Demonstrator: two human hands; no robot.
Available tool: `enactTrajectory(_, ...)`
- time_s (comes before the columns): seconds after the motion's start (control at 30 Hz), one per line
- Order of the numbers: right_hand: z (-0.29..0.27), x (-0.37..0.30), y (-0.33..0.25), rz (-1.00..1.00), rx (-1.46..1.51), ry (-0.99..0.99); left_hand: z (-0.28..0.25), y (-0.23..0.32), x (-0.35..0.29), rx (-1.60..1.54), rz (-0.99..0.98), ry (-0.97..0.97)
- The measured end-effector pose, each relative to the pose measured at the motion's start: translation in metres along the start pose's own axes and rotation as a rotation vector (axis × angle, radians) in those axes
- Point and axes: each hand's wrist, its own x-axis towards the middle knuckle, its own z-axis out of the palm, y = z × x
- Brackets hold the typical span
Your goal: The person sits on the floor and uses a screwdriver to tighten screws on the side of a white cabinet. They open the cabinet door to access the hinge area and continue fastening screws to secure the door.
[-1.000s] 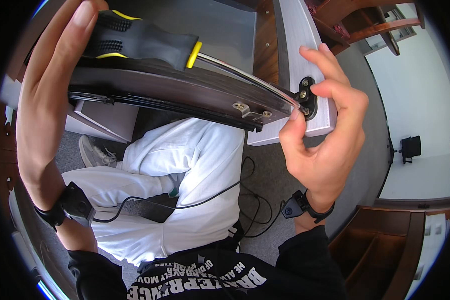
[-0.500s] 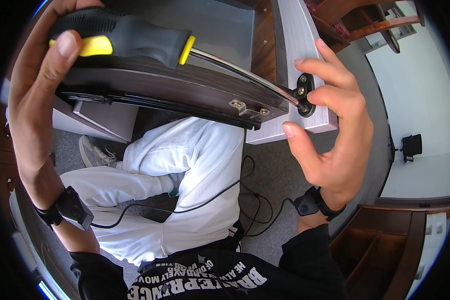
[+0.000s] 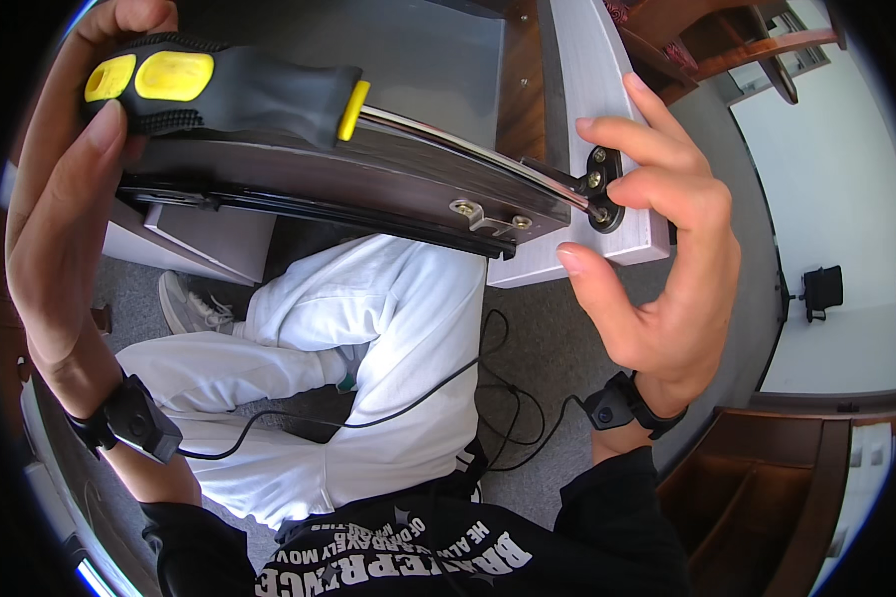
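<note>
Turned a little since half a second ago: screwdriver handle (image 3: 219, 90), with its yellow patches now up near the top left and the left thumb laid flat along the end. Moved a bit higher up the picture too. Means the tool looks to be twisting on the screw, bit by bit.

Closest in, at the bottom: black top with white letters (image 3: 408, 557), then white trousers (image 3: 368, 378) over bent knees, one grey shoe (image 3: 184, 303) on grey carpet (image 3: 538, 338). Thin black cable (image 3: 408, 403) running across the lap from a black band on the left wrist (image 3: 129, 423). Another black band on the right wrist (image 3: 622, 403).

Higher up, left hand (image 3: 65, 199) wrapped around the black and yellow handle, gripping it tight. Long shiny metal shaft (image 3: 458, 149) running right from the handle, over the top edge of a dark brown wooden panel (image 3: 368, 184) with a black slide rail beneath and a small silver bracket (image 3: 483, 214).

Right hand (image 3: 657, 249) half open, not squeezing anything; fingertips (image 3: 607, 134) just touching a small black fitting (image 3: 602, 189) with screws on a white board (image 3: 597, 90). Screwdriver tip right there at the fitting, beside the fingers.

Farthest off: brown wooden furniture (image 3: 757, 497), white wall (image 3: 836, 199), small black chair (image 3: 821, 289).
</note>
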Motion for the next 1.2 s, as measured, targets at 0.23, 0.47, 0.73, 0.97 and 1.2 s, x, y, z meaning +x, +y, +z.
enactTrajectory(0.23, 0.0, 0.002, -0.001, -0.012, -0.022, 0.008, -0.002, -0.001, 0.013, 0.06, -0.022, -0.045)
enactTrajectory(0.47, 0.003, 0.002, -0.001, -0.014, -0.019, 0.044, -0.004, -0.003, 0.015, -0.044, -0.039, -0.085)
enactTrajectory(0.73, 0.005, 0.001, 0.0, -0.006, -0.005, 0.042, -0.001, -0.001, 0.011, 0.207, 0.093, -0.02)
enactTrajectory(0.97, 0.005, 0.001, -0.002, -0.012, -0.035, 0.035, 0.005, -0.013, 0.011, 0.043, -0.071, 0.022)
enactTrajectory(1.2, 0.005, 0.001, -0.004, 0.01, -0.024, 0.046, 0.008, 0.003, 0.007, 0.04, -0.005, 0.057)
